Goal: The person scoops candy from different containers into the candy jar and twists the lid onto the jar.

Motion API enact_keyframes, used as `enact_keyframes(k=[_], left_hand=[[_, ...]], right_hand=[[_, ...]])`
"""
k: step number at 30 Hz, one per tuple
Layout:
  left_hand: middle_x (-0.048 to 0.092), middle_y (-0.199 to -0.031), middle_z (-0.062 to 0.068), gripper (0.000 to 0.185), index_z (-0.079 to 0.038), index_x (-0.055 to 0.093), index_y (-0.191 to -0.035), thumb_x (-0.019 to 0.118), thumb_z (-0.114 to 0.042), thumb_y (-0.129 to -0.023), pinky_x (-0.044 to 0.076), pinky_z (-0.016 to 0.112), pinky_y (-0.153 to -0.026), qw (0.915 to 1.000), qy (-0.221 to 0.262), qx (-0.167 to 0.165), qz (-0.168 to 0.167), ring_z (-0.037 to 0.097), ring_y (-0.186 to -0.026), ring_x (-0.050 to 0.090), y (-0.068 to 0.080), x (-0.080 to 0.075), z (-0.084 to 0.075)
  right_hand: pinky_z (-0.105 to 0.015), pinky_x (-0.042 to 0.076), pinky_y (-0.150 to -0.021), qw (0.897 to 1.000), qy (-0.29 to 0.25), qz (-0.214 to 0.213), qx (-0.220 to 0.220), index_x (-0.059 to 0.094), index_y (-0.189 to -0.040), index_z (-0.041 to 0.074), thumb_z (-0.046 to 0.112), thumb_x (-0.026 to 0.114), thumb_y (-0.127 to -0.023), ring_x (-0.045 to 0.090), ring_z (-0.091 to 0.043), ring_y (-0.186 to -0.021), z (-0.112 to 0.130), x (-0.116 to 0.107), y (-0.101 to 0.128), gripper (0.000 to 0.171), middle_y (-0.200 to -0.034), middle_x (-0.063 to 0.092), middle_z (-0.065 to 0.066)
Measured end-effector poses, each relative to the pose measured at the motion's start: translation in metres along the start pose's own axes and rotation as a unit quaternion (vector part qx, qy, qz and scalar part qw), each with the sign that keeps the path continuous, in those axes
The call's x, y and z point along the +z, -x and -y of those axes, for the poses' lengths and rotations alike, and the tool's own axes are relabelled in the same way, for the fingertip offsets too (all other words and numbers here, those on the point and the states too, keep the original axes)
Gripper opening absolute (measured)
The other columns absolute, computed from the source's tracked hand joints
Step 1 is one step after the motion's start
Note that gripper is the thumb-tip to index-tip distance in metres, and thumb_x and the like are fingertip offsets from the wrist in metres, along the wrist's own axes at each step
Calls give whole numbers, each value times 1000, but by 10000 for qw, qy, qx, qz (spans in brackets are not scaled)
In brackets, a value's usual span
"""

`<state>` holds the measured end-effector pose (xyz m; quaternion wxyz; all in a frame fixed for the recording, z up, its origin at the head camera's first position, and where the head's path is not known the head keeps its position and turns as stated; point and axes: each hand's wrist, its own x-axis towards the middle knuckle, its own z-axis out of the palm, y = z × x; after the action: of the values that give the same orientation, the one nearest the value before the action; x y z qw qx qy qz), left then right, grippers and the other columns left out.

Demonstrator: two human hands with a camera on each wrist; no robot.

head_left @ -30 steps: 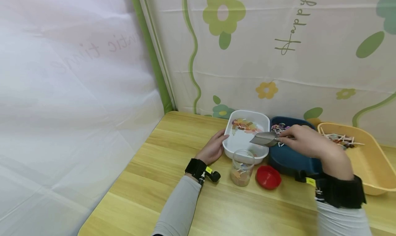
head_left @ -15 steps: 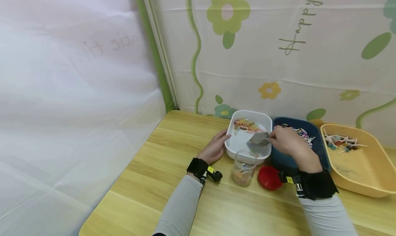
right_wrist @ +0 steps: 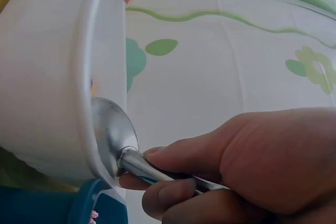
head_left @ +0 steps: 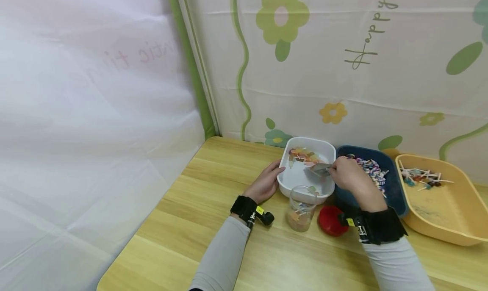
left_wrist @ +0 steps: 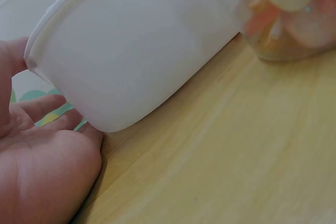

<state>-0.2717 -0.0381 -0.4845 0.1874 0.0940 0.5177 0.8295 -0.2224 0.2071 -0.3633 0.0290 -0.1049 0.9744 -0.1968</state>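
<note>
Right hand (head_left: 348, 174) gripped the handle of a metal scoop (head_left: 319, 169), fingers curled round it; the scoop's bowl lay inside the white tub (head_left: 289, 187), over its right rim, just short of the coloured sweets (head_left: 303, 155) heaped at the tub's far end. Left hand (head_left: 264, 183) lay against the tub's left wall, fingers fairly straight, thumb on the rim; palm rested on the wooden table (head_left: 190, 223). Clear jar (head_left: 301, 207) with a few sweets stood just in front of the tub, red lid (head_left: 329, 220) beside it. Blue tray (head_left: 389, 189) with lollipops sat right of the tub, under the right wrist; yellow tray (head_left: 442, 214) further right.
</note>
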Motion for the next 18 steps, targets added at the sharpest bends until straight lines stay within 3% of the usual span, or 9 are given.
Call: enact_keyframes(k=[7,12,15,18], left_hand=[[28,-166,10,53,-9,33,-160,47,-14,-109,26,37,-125,10000,-20,-35,-57,23,-153,26,1,0,0],[27,-167,11,53,-8,33,-160,46,-13,-109,25,37,-125,10000,-52,19,-22,24,-153,26,1,0,0],[26,-167,12,53,-8,32,-160,46,-13,-109,25,37,-125,10000,-74,35,28,24,-153,26,1,1,0],[25,-168,13,53,-7,31,-160,45,-13,-109,25,38,-125,9999,-61,63,82,25,-153,25,0,1,-1]], right_hand=[[-31,42,-52,10000,-31,8,-27,72,-97,-11,9,54,-101,53,-24,-64,-4,5,-9,27,-76,56,-14],[-32,43,-53,10000,-5,34,80,73,-108,-9,11,54,-103,55,-26,-69,-8,8,-12,28,-85,61,-16],[-33,43,-55,9998,91,-4,160,73,-114,-6,13,56,-103,56,-28,-74,-10,10,-13,28,-93,65,-18],[-35,44,-55,9994,196,-167,212,76,-110,1,17,57,-103,57,-29,-75,-9,14,-14,25,-93,66,-17]])
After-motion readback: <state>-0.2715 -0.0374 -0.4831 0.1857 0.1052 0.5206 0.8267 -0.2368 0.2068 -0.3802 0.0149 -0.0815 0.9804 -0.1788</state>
